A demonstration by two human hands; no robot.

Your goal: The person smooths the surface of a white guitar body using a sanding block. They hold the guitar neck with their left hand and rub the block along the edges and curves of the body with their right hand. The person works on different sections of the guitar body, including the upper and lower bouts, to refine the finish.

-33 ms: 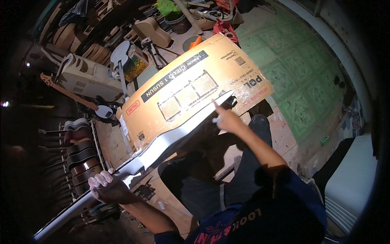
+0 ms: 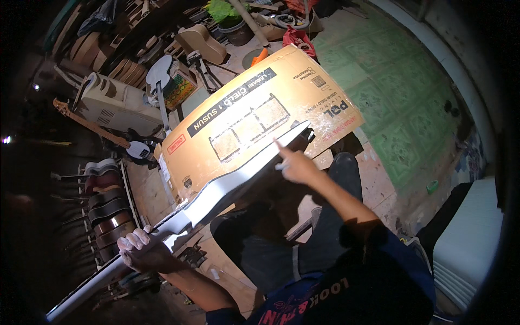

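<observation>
— While your left hand (image 2: 142,250) keeps its fingers wrapped shut around the neck, support the white unfinished guitar (image 2: 216,187) firmly; your right hand (image 2: 295,165) only touches the body edge, forefinger out, gripping nothing.

— Where does it lie?

— Across your lap, above the cardboard box (image 2: 254,116); its long axis runs lower left to upper right, headstock toward lower left.

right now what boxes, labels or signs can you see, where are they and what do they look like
Cardboard box: large flattened brown sheet on the floor ahead, beyond the long grey-white guitar-shaped piece in the hands.
Black label strip: long dark band with pale lettering across the box's upper part.
Line drawing: pale rectangular outline at its middle.
Red mark: small, near its left edge.
</observation>
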